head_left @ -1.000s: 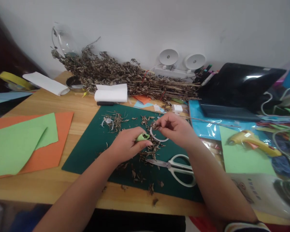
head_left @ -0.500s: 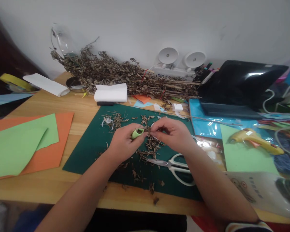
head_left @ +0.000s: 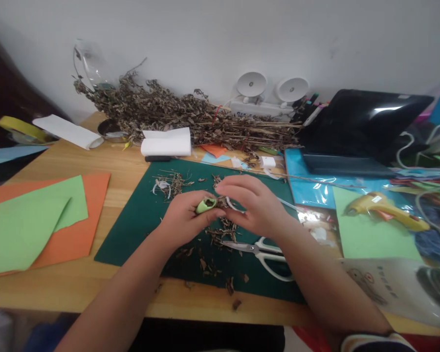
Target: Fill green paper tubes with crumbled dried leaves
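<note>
My left hand [head_left: 185, 217] is closed around a small light-green paper pouch [head_left: 206, 205]. Its open mouth faces right, with dark dried bits inside. My right hand [head_left: 254, 203] is curved beside the mouth, its fingers and thumb apart. Brown dried leaves [head_left: 223, 201] and a thin white strip [head_left: 230, 204] show in the gap between them; whether the hand touches these I cannot tell. Below lies a green cutting mat [head_left: 132, 230] with leaf crumbs [head_left: 223, 234]. White-handled scissors [head_left: 254, 248] lie partly under my right forearm.
Dried plant stems [head_left: 176, 110] lie along the wall behind a white paper roll [head_left: 166, 143]. Orange sheet [head_left: 99, 205] and green sheet [head_left: 25, 234] are on the left. At right are a yellow glue gun [head_left: 385, 210], a black laptop-like device [head_left: 370, 127] and a whitish bag [head_left: 388, 288].
My right hand's fingers have spread from a pinch on dried bits at the pouch mouth. The left hand keeps the pouch, nearly in place. The view has shifted slightly.
</note>
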`<action>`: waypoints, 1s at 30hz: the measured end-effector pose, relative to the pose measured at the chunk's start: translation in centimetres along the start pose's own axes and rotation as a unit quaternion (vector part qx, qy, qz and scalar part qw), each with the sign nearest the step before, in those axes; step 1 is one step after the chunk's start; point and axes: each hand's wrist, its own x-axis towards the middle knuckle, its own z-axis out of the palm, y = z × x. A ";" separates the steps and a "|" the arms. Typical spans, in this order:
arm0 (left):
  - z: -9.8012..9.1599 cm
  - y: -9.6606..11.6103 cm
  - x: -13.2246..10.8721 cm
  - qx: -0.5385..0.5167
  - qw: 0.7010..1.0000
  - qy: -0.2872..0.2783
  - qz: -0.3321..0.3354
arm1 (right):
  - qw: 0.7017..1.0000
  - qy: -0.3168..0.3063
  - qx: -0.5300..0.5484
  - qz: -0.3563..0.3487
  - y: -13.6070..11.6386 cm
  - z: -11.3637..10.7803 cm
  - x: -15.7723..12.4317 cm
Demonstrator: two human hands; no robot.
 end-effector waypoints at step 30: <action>0.3 -0.7 -0.1 0.191 0.973 -0.094 0.091 | 0.995 0.015 0.094 0.014 -2.8 -2.2 0.7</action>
